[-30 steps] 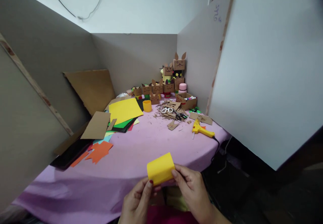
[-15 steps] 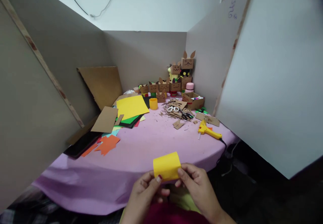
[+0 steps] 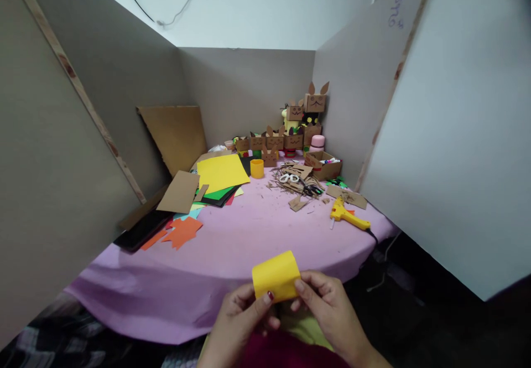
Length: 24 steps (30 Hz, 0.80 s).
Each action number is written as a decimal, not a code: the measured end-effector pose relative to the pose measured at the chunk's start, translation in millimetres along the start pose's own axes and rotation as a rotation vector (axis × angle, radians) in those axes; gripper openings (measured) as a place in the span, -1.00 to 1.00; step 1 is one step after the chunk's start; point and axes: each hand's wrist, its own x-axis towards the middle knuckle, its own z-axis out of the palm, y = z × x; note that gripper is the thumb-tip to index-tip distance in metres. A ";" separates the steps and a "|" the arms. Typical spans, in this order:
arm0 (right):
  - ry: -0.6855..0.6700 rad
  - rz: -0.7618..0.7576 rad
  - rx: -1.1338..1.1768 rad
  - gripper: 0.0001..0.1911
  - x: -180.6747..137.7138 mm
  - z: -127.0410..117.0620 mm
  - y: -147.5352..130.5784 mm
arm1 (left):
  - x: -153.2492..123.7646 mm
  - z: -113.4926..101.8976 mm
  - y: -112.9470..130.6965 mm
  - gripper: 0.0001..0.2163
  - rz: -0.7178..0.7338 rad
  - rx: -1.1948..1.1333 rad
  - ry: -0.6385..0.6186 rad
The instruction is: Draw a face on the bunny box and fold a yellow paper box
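A small yellow paper tube [image 3: 276,274], lying on its side, is held just off the table's near edge. My left hand [image 3: 243,315] pinches its left end, thumb across the lower side. At the right end, the thumb and fingers of my right hand [image 3: 327,304] grip the rim. Farther back on the table stands another yellow paper ring [image 3: 257,169], upright and apart from both hands. A yellow glue gun [image 3: 350,216] rests on the table to the right.
Yellow sheets [image 3: 222,173] and brown cardboard [image 3: 178,192] lie left, near an orange cut paper piece [image 3: 182,232]. Centre right, white-handled scissors [image 3: 289,178] sit among cardboard scraps. Cardboard animal figures [image 3: 276,140] and an open cardboard box [image 3: 323,167] stand behind. Partition walls [image 3: 246,91] enclose the table.
The yellow tube has tilted slightly, its right end a little higher, while both hands keep hold of it. The whole view has shifted slightly, so the table things appear farther right.
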 end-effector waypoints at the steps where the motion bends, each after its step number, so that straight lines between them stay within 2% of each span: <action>1: 0.000 0.004 0.001 -0.64 0.0 -0.3 0.4 | -1.1 -0.6 0.5 -0.72 0.015 0.015 0.012; 7: 0.012 0.018 -0.009 -0.63 0.6 -0.1 0.7 | -1.3 -0.6 -0.2 -0.73 0.024 0.016 0.051; 11: 0.005 0.007 -0.009 -0.62 0.0 1.5 -0.2 | 1.7 -0.6 -1.9 -0.70 -0.033 0.019 0.019; 17: -0.045 0.041 0.035 -0.66 0.8 3.6 -4.4 | 8.6 -6.5 -13.9 -0.67 -0.029 0.043 0.011; 24: 0.020 0.094 0.116 -0.63 5.8 4.8 -4.5 | 7.9 -4.1 -15.2 -0.66 -0.047 0.039 0.052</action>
